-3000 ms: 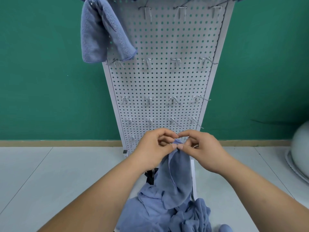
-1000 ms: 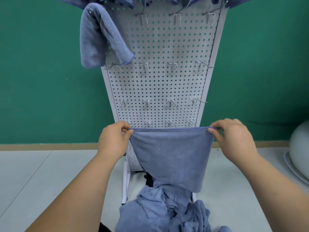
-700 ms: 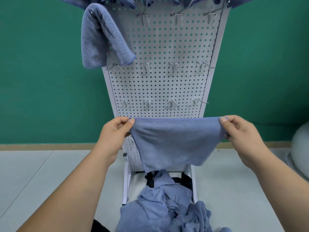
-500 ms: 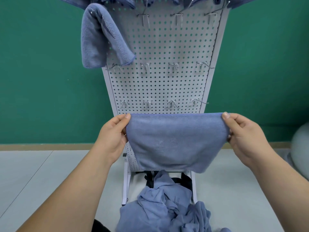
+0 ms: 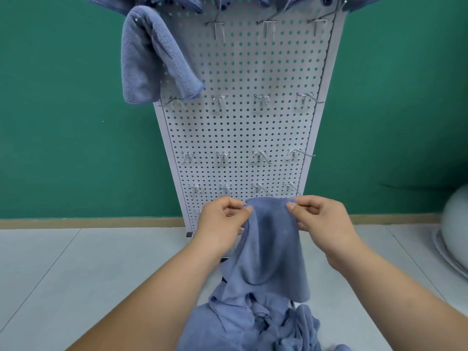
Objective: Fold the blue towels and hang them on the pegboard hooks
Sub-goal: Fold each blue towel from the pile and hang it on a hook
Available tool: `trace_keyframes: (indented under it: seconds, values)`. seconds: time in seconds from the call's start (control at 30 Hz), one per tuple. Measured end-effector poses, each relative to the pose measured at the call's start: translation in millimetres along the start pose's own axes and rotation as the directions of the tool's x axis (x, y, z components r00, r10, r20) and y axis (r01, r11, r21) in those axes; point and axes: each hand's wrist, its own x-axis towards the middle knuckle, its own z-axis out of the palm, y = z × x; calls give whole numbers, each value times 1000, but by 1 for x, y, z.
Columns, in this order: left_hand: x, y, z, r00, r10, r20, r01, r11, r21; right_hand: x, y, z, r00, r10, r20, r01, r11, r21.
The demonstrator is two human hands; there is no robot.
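Below, towel pile [image 5: 253, 323], behind, pegboard [image 5: 243, 127], hanging towel [image 5: 152, 62]

No readable text, labels, brands, numbers or signs anywhere: none on the pegboard [image 5: 243, 127], none on the blue towels.
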Motion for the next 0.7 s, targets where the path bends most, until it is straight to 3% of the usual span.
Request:
trace_keyframes:
  seconds: [0.13, 0.47, 0.7]
  values:
    - [-8, -4, 18, 998, 40, 46, -43, 997, 68, -5, 5, 14, 995, -82, 56, 89, 989, -120]
    - [-11, -12, 27, 996, 71, 54, -71, 997, 6, -15, 5, 25, 975, -202, 90, 221, 894, -390]
    - [-15, -5, 25, 987, 81, 138, -87, 996, 36, -21, 4, 25, 952, -293, 89, 299, 829, -472]
